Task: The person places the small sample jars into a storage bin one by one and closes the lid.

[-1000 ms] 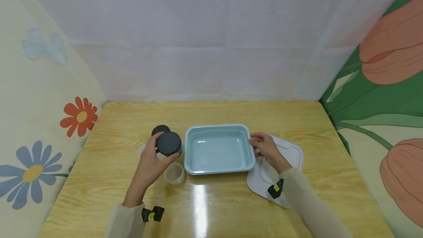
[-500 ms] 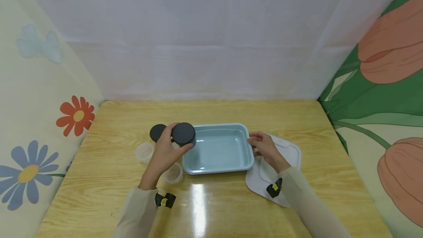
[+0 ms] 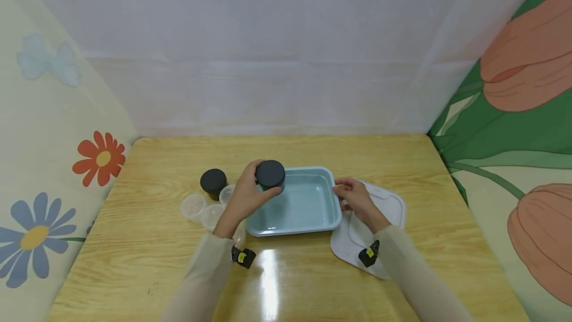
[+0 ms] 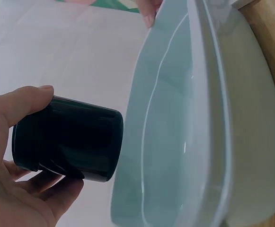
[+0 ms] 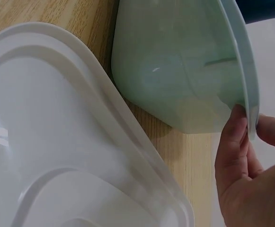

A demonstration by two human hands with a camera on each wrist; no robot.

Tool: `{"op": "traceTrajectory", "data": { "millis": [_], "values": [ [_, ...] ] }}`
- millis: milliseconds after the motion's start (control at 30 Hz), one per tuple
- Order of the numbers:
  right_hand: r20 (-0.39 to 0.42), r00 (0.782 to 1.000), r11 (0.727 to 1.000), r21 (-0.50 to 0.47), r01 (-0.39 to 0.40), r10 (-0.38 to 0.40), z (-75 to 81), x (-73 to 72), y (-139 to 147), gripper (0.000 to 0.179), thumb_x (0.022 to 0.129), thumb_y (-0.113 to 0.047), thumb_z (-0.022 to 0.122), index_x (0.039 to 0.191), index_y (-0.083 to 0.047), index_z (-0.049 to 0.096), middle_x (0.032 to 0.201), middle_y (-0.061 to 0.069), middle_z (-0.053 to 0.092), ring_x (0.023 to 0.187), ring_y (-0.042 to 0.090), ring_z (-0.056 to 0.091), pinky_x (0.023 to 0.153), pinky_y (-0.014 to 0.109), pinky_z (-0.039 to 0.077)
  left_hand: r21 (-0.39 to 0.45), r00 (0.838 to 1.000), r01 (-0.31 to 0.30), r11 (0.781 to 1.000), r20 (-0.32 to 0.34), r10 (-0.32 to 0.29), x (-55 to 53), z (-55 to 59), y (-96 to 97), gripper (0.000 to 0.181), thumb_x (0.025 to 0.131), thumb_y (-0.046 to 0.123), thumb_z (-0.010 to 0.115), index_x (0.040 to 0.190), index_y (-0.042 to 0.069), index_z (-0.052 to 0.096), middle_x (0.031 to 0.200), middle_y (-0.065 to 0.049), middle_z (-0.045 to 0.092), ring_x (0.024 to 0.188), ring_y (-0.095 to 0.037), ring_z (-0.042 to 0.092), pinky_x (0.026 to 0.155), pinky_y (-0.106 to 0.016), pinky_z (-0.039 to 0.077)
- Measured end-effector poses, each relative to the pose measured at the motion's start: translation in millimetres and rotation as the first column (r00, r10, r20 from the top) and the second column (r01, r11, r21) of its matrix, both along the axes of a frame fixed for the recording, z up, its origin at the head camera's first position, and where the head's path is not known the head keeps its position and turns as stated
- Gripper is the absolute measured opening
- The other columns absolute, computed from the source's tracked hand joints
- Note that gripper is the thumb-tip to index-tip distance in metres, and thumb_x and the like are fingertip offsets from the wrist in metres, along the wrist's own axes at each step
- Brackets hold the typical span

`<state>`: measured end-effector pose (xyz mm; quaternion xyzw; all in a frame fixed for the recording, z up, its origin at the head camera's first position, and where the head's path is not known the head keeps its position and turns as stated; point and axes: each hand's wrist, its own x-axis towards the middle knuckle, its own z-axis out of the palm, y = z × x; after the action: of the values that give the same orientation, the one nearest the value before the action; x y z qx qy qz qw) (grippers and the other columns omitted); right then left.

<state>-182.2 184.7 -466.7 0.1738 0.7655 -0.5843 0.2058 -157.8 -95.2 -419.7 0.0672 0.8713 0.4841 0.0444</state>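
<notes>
We see the black jar [image 3: 270, 175] raised at the left end of the blue basin [image 3: 306, 202], where it hides the rear left corner in the head view. Its flat top faces up, and its long axis runs roughly upright, with the base turned down; in the left wrist view that base shows with nothing under it, near the basin's far rim. The left hand [image 3: 245, 193] has it pinched between thumb and fingers from the left side, so the basin's hollow lies to the right of this hand — and below the jar. We cannot tell exactly how much of the base is over the hollow.

The basin lies lengthwise from left to right before us. The right hand [image 3: 357, 198] is clamped on its right rim, fingers underneath and thumb over the edge, well apart from the jar; the left is the nearer hand.

Farther out, we find a white lid [image 3: 393, 207] flat on the table [image 3: 152, 262] under the right forearm. To the left stand a second black jar [image 3: 213, 183] and several clear cups [image 3: 193, 206] — one partly hidden behind the left wrist.
</notes>
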Motion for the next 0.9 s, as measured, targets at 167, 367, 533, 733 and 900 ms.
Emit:
{"op": "traceTrajectory", "data": {
  "millis": [167, 367, 533, 733, 900],
  "values": [
    [0.004, 1.0, 1.0, -0.002, 0.006, -0.006, -0.7, -0.8, 1, 0.037, 0.095, -0.013, 0.056, 0.131, -0.005, 0.051, 0.101, 0.006, 0.063, 0.077, 0.011, 0.058, 0.058, 0.025, 0.052, 0.017, 0.999, 0.03, 0.999, 0.028, -0.031, -6.8, -4.1, 11.9, 0.078, 0.08, 0.023, 0.077, 0.142, 0.004, 0.034, 0.139, -0.017, 0.045, 0.126, -0.035, 0.047, 0.101, -0.052, 0.041],
    [0.008, 1.0, 1.0, -0.004, 0.013, -0.013, -1.2, -0.3, 0, 0.037, 0.095, -0.013, 0.057, 0.131, -0.006, 0.051, 0.102, 0.007, 0.064, 0.079, 0.012, 0.059, 0.059, 0.025, 0.052, -0.006, 0.998, 0.068, 0.998, -0.002, -0.068, -14.3, -13.5, 27.9, 0.076, 0.079, 0.022, 0.078, 0.14, 0.003, 0.037, 0.135, -0.019, 0.048, 0.123, -0.035, 0.049, 0.1, -0.053, 0.041],
    [-0.003, 1.0, 1.0, -0.011, 0.016, -0.016, -3.3, 0.0, -1, 0.036, 0.095, -0.013, 0.057, 0.129, -0.006, 0.053, 0.098, 0.006, 0.064, 0.077, 0.012, 0.058, 0.058, 0.025, 0.052, -0.019, 0.996, 0.082, 0.996, -0.032, -0.082, -18.8, -20.3, 41.0, 0.074, 0.078, 0.022, 0.078, 0.137, 0.001, 0.04, 0.132, -0.019, 0.05, 0.12, -0.035, 0.051, 0.099, -0.052, 0.042],
    [-0.02, 1.0, 0.999, -0.027, 0.019, -0.02, -3.8, 1.2, -1, 0.035, 0.095, -0.011, 0.057, 0.129, -0.004, 0.053, 0.096, 0.004, 0.064, 0.076, 0.01, 0.058, 0.056, 0.024, 0.051, -0.003, 0.993, 0.106, 0.994, -0.046, -0.106, -24.2, -27.5, 54.7, 0.072, 0.076, 0.019, 0.079, 0.134, -0.002, 0.041, 0.129, -0.021, 0.052, 0.117, -0.035, 0.053, 0.098, -0.051, 0.043],
    [-0.019, 1.0, 0.999, -0.033, 0.02, -0.02, -4.1, 1.2, -1, 0.035, 0.095, -0.012, 0.056, 0.129, -0.005, 0.053, 0.096, 0.004, 0.063, 0.077, 0.011, 0.058, 0.056, 0.024, 0.051, -0.017, 0.993, 0.113, 0.993, -0.028, -0.114, -28.6, -35.7, 63.5, 0.072, 0.076, 0.019, 0.079, 0.133, -0.002, 0.042, 0.128, -0.021, 0.053, 0.117, -0.035, 0.053, 0.098, -0.051, 0.044]
  ]
}}
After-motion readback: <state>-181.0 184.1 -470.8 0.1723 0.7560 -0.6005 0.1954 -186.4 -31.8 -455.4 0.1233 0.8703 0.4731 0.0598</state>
